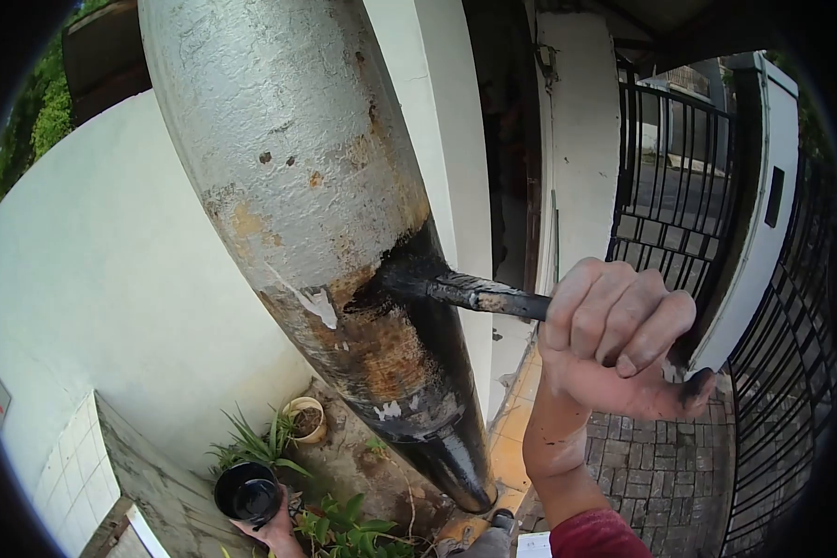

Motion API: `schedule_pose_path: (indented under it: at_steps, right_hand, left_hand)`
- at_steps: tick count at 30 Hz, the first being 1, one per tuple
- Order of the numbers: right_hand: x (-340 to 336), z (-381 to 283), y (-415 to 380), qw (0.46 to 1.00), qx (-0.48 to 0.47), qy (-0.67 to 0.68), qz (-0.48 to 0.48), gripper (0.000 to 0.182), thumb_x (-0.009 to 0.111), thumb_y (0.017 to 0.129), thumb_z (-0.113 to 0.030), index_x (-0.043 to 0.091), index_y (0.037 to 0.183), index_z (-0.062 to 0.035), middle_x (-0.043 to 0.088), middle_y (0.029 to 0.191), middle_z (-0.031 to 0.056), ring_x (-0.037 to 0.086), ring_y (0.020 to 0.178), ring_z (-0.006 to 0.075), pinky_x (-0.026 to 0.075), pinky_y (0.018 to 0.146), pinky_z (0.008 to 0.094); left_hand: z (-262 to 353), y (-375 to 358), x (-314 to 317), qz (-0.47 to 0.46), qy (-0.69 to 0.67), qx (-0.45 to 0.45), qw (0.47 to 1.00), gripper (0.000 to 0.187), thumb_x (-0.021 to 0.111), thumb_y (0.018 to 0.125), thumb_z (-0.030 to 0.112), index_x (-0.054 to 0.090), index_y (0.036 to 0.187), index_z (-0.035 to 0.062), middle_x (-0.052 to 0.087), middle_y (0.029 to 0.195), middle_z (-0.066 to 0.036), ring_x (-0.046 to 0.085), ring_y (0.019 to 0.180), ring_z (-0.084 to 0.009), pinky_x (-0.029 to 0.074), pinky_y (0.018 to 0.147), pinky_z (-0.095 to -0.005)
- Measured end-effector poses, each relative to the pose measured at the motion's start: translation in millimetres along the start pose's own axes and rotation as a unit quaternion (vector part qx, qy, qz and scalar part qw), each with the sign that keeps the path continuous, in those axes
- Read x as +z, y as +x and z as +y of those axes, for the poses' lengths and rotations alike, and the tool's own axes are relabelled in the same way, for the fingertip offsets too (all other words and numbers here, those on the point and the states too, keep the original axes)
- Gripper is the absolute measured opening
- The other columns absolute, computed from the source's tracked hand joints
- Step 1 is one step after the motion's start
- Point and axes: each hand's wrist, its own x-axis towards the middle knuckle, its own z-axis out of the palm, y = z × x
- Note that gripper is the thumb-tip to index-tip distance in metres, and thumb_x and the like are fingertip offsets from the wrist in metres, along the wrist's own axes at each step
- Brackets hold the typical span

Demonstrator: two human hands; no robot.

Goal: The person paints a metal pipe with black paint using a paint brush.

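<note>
Right hand (614, 339) in closed grip around paintbrush (465, 291), bristles against rusty pole (316, 186); left hand (274, 530) half cut off, fingers around black cup (246, 490)

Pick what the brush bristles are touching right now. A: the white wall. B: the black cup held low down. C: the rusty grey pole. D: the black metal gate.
C: the brush, gripped in the right hand, presses its bristles against the rusty grey pole, leaving wet black paint there.
</note>
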Motion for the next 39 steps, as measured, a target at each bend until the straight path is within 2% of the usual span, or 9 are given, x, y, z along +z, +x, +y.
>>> schedule_pose_path:
  at_steps: [2, 10, 14, 20, 24, 27, 34, 38, 39]
  right_hand:
    - [-5.7, 5.2, -9.3, 0.992, 0.069, -0.087, -0.057, 0.056, 0.057, 0.088, -0.053, 0.045, 0.062, -0.0052, 0.03, 0.037, -0.0016, 0.021, 0.027, 0.0085, 0.021, 0.027, 0.0241]
    - [-10.3, 19.2, 2.2, 0.996, 0.041, -0.058, -0.045, 0.047, 0.063, 0.085, -0.043, 0.04, 0.062, -0.0105, 0.028, 0.037, -0.0047, 0.021, 0.027, 0.0041, 0.018, 0.025, 0.0189]
    - [-22.4, -9.8, 6.7, 1.0, 0.023, -0.011, -0.018, 0.046, 0.062, 0.085, -0.046, 0.044, 0.065, -0.0084, 0.03, 0.037, -0.0034, 0.024, 0.026, 0.0066, 0.026, 0.025, 0.0215]
    - [-24.4, 13.6, 10.3, 0.995, 0.038, -0.027, -0.083, 0.045, 0.064, 0.086, -0.041, 0.041, 0.064, -0.0085, 0.031, 0.038, -0.0039, 0.023, 0.027, 0.0036, 0.023, 0.024, 0.0186]
    - [-27.7, -4.4, 21.4, 1.0, 0.012, 0.016, -0.023, 0.045, 0.061, 0.086, -0.042, 0.041, 0.064, -0.0083, 0.032, 0.039, -0.0034, 0.021, 0.026, 0.0048, 0.022, 0.024, 0.0212]
    - [-32.9, 19.0, 10.9, 0.995, 0.095, -0.038, -0.023, 0.044, 0.059, 0.086, -0.042, 0.04, 0.063, -0.0102, 0.029, 0.038, -0.0045, 0.019, 0.027, 0.0025, 0.017, 0.025, 0.0179]
    - [-45.0, -15.0, 24.2, 0.999, -0.028, 0.024, 0.027, 0.044, 0.057, 0.086, -0.042, 0.036, 0.063, -0.012, 0.028, 0.038, -0.0055, 0.018, 0.028, 0.0027, 0.016, 0.026, 0.0179]
    - [-43.5, 14.7, 9.7, 0.994, 0.104, -0.022, -0.038, 0.047, 0.051, 0.089, -0.046, 0.039, 0.061, -0.0098, 0.029, 0.037, -0.0027, 0.02, 0.027, 0.0063, 0.019, 0.025, 0.0223]
    - [-45.9, 5.6, 10.5, 0.997, 0.067, -0.002, -0.046, 0.047, 0.054, 0.088, -0.045, 0.04, 0.061, -0.0094, 0.031, 0.037, -0.0023, 0.021, 0.026, 0.006, 0.02, 0.025, 0.0219]
  left_hand:
    - [-6.4, -5.6, 5.8, 0.019, 0.004, -0.016, 1.0, 0.062, 0.052, 0.078, 0.063, 0.056, 0.123, 0.0213, 0.05, 0.131, -0.011, 0.044, 0.121, -0.0357, 0.038, 0.093, -0.06]
    - [-32.8, -10.0, 5.3, -0.011, 0.037, -0.037, 0.999, 0.066, 0.05, 0.078, 0.067, 0.055, 0.124, 0.0209, 0.05, 0.131, -0.012, 0.044, 0.12, -0.0362, 0.036, 0.093, -0.059]
    - [-39.3, -5.8, -0.9, -0.014, 0.052, -0.034, 0.998, 0.068, 0.049, 0.077, 0.069, 0.054, 0.125, 0.0213, 0.05, 0.132, -0.011, 0.044, 0.121, -0.036, 0.036, 0.094, -0.0588]
    - [-44.9, -3.5, -4.7, -0.041, 0.037, -0.036, 0.998, 0.07, 0.051, 0.075, 0.07, 0.054, 0.125, 0.0212, 0.05, 0.132, -0.011, 0.044, 0.121, -0.0357, 0.035, 0.094, -0.0588]
    - [-50.7, -13.8, 3.3, -0.021, 0.024, -0.041, 0.999, 0.071, 0.051, 0.075, 0.071, 0.054, 0.126, 0.0213, 0.05, 0.132, -0.011, 0.044, 0.121, -0.0354, 0.036, 0.094, -0.0585]
    - [-52.4, -20.7, 2.8, 0.006, 0.005, -0.046, 0.999, 0.072, 0.052, 0.074, 0.072, 0.054, 0.126, 0.0218, 0.05, 0.132, -0.01, 0.044, 0.121, -0.0352, 0.036, 0.093, -0.0581]
    - [-70.7, -22.1, -16.2, 0.025, 0.014, -0.061, 0.998, 0.07, 0.054, 0.072, 0.069, 0.055, 0.124, 0.0222, 0.051, 0.131, -0.009, 0.045, 0.12, -0.0345, 0.037, 0.093, -0.0573]
    - [-80.9, -24.0, -6.7, -0.011, 0.019, -0.078, 0.997, 0.072, 0.052, 0.072, 0.07, 0.055, 0.125, 0.022, 0.051, 0.132, -0.009, 0.044, 0.121, -0.0338, 0.036, 0.094, -0.0572]
    - [-84.6, -24.6, -0.9, -0.019, 0.012, -0.082, 0.996, 0.072, 0.051, 0.073, 0.071, 0.055, 0.125, 0.0218, 0.051, 0.132, -0.01, 0.045, 0.121, -0.0341, 0.035, 0.094, -0.057]
